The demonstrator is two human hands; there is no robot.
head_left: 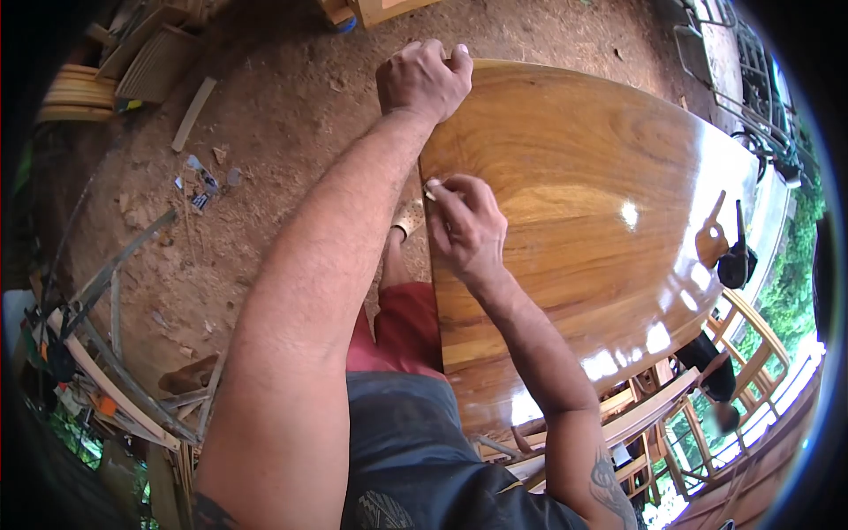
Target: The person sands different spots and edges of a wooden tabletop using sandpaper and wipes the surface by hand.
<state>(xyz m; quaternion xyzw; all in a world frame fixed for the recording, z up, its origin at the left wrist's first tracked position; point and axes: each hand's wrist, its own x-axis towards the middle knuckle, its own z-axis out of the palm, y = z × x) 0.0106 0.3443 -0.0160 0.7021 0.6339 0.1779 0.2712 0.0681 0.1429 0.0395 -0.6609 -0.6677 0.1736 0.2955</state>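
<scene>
- Along the straight edge of the glossy, honey-brown wooden panel, as the head view shows, both your hands are at work: the left hand by its far corner, the right hand partway back toward your body.
- Your right thumb and forefinger look pinched around a small pale piece, its material too small to tell; it sits right at the panel's straight edge, on the side of your right hand away from the panel's rounded end.
- Your left fingers bend down out of sight beside the panel's corner, so I cannot tell whether they are clenched or grasping that corner or something else.
- What counts most in space, I judge, is the line of the panel's edge: it runs from your waist out to your left hand, with the pale piece on it, your right hand nearer to that piece.
- From this edge the panel's wood grain runs crosswise toward the rounded end; the lens bends too much to judge the panel's long axis.
- Your red cloth shorts are just beside the panel's near stretch of edge.
</scene>
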